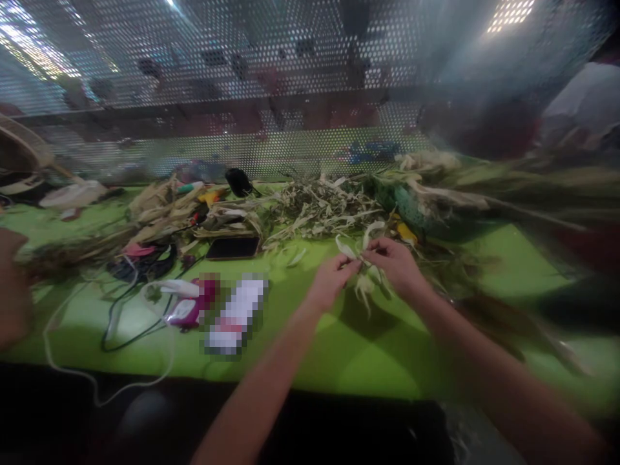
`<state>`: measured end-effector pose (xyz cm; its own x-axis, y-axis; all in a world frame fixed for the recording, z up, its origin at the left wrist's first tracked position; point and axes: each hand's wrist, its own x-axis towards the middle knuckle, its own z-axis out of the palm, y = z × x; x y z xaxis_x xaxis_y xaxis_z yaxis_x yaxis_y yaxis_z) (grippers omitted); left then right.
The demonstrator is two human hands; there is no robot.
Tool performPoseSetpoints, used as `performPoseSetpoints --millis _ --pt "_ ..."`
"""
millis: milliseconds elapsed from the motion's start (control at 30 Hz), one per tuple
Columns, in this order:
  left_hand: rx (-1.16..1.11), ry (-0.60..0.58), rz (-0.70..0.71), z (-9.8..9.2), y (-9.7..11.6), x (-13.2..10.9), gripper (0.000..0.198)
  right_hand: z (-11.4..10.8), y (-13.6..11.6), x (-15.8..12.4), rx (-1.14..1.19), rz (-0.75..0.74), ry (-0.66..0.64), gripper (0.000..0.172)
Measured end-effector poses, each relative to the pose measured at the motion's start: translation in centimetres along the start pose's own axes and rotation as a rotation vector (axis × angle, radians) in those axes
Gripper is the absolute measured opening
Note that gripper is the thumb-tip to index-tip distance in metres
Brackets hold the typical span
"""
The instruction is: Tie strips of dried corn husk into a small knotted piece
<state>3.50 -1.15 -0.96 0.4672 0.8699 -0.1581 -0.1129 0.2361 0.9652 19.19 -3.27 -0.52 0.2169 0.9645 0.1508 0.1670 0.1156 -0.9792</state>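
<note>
A pale, leafy strip bundle (367,284) is pinched between my two hands above the green table (310,352). My left hand (334,276) grips it from the left with closed fingers. From the right, my right hand (393,261) closes its fingertips on the bundle's upper part, close to the left fingertips. Some strips curl up above the fingers, and others hang below them. Just behind my hands lies a heap of dried pale strips (324,203).
A dark phone (232,248), a pixelated item (237,315), a magenta packet (191,307) and looping cables (169,361) lie at left. A green basket-like object (411,206) stands at back right. A perforated metal screen (232,148) runs behind. Someone's arm (12,287) shows at far left.
</note>
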Motion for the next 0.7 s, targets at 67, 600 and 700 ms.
performPoseSetpoints --millis 67,600,700 --pt "-0.041 -0.015 0.001 0.2 0.1 0.0 0.029 0.0 0.1 0.0 0.008 -0.004 0.015 0.035" --pt "0.161 0.27 0.254 -0.5 -0.5 0.2 0.025 0.8 -0.7 -1.6 -0.399 -0.178 -0.034 0.026" --pt "0.186 0.299 0.26 -0.3 -0.2 -0.1 0.026 1.0 -0.5 -1.7 -0.411 -0.191 -0.05 0.017"
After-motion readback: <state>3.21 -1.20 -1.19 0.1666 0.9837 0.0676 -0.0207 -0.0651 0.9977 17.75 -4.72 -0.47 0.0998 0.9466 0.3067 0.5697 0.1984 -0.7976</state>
